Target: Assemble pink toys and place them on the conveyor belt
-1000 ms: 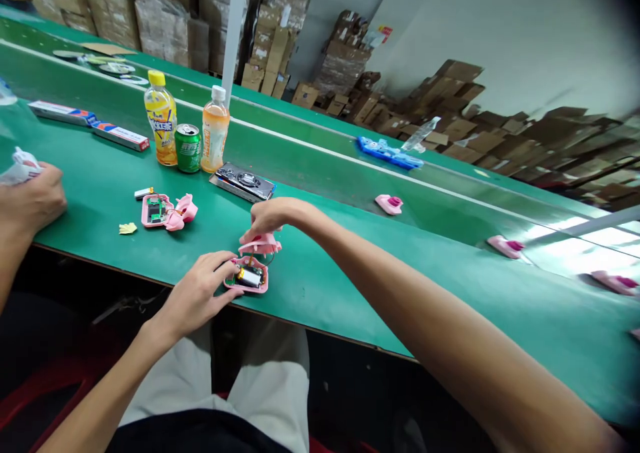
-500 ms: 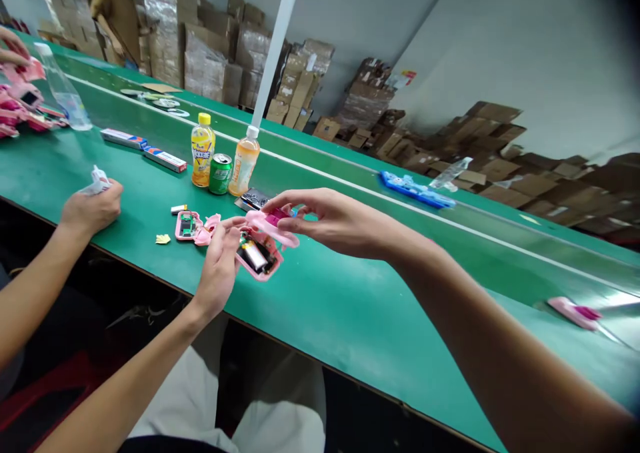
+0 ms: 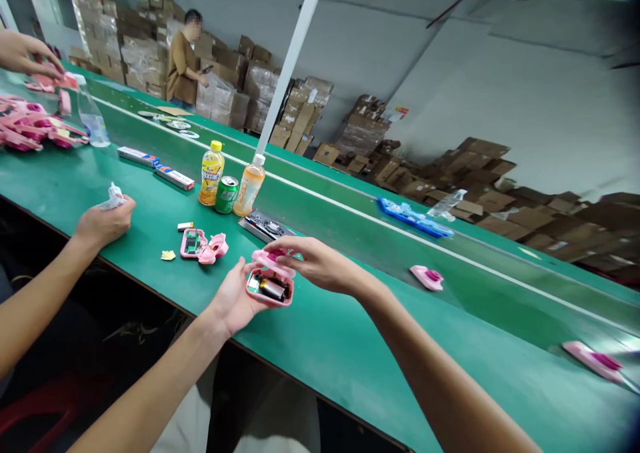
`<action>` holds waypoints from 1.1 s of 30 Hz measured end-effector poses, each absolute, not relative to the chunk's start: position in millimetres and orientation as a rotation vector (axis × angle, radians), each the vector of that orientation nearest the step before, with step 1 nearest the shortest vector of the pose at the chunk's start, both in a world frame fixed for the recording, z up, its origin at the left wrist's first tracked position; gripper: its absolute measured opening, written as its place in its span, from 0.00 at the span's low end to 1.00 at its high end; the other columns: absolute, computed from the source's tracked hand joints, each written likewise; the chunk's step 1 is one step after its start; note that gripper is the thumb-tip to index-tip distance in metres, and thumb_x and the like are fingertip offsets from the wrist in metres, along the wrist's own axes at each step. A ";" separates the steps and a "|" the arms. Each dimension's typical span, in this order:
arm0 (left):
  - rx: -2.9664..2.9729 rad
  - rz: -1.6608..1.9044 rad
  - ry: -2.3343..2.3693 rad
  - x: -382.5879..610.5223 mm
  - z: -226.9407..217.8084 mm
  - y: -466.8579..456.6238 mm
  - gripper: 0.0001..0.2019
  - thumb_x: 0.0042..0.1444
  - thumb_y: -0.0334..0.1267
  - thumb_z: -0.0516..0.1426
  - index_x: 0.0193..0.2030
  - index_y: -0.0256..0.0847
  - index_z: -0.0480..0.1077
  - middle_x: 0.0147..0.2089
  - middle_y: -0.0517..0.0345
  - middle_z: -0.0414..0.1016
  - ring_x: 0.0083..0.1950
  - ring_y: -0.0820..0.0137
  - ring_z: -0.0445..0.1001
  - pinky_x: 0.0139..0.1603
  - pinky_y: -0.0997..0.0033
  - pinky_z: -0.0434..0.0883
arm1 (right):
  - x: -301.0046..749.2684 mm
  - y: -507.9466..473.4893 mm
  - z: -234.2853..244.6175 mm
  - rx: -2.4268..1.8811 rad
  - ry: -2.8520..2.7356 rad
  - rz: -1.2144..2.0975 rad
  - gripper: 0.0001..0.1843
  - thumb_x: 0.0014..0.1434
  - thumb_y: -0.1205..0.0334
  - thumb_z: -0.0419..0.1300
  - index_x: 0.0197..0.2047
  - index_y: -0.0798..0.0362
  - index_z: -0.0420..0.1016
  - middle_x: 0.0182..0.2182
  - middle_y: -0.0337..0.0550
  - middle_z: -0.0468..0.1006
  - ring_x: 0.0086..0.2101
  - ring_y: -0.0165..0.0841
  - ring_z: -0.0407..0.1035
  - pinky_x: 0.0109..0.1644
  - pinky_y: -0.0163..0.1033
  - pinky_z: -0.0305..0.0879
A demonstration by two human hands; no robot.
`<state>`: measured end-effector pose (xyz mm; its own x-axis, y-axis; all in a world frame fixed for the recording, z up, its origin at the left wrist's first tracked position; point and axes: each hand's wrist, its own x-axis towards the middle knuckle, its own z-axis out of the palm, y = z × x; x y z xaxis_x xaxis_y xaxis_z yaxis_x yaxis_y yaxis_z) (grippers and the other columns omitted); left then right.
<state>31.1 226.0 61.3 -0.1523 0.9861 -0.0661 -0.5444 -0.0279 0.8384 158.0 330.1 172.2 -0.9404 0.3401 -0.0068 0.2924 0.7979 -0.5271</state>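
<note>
My left hand (image 3: 231, 300) cradles an open pink toy shell (image 3: 270, 289) with a battery and wiring showing inside, held just above the green table (image 3: 350, 333). My right hand (image 3: 315, 261) pinches the matching pink cover (image 3: 270, 261) and holds it over the shell's far edge. Another opened pink shell (image 3: 200, 245) with a circuit board lies on the table to the left, beside a small white part (image 3: 185, 226) and a yellow scrap (image 3: 168, 255).
Two drink bottles (image 3: 211, 173) and a green can (image 3: 227, 194) stand behind a black device (image 3: 265, 227). A neighbour's hand (image 3: 105, 221) rests at left; pink toys (image 3: 30, 123) pile far left. Pink pieces (image 3: 427, 277) ride the belt. Cardboard boxes line the wall.
Both hands lifted the shell and cover off the table and now hold them together above it. The camera has tilted up, showing more of the room.
</note>
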 end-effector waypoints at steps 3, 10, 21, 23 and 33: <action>0.538 1.399 0.705 26.2 64.5 224.7 0.28 0.74 0.47 0.31 0.48 0.42 0.70 0.44 0.49 0.81 0.45 0.58 0.81 0.41 0.49 0.78 | 163.4 332.1 169.8 -0.480 -2.961 0.835 0.16 0.68 0.58 0.56 0.54 0.54 0.78 0.49 0.44 0.78 0.46 0.26 0.72 0.51 0.31 0.69; 0.494 1.420 0.675 31.8 71.2 228.7 0.25 0.74 0.48 0.41 0.41 0.38 0.75 0.40 0.52 0.82 0.45 0.59 0.82 0.47 0.55 0.79 | 159.1 327.0 176.6 -0.440 -3.026 0.789 0.17 0.67 0.64 0.56 0.56 0.51 0.79 0.51 0.40 0.78 0.47 0.25 0.73 0.52 0.29 0.69; 0.528 1.600 0.972 56.4 67.8 241.0 0.32 0.65 0.67 0.48 0.41 0.35 0.71 0.35 0.47 0.79 0.35 0.63 0.80 0.28 0.71 0.76 | 180.7 296.7 100.9 -0.925 -2.435 0.658 0.39 0.61 0.44 0.61 0.68 0.59 0.65 0.59 0.56 0.71 0.57 0.40 0.70 0.63 0.49 0.69; 0.581 1.590 0.996 60.4 64.3 237.3 0.33 0.62 0.69 0.49 0.41 0.35 0.70 0.37 0.46 0.78 0.36 0.63 0.80 0.28 0.72 0.76 | 185.3 290.0 88.1 -0.967 -2.317 0.809 0.34 0.63 0.43 0.58 0.64 0.59 0.69 0.53 0.53 0.76 0.49 0.35 0.74 0.56 0.42 0.73; 1.055 1.834 1.311 54.4 62.7 218.0 0.26 0.65 0.64 0.51 0.43 0.39 0.68 0.41 0.52 0.71 0.32 0.72 0.71 0.23 0.79 0.66 | 170.3 259.6 88.6 -1.067 -1.782 1.259 0.49 0.53 0.32 0.65 0.65 0.60 0.64 0.48 0.53 0.77 0.41 0.32 0.74 0.44 0.35 0.75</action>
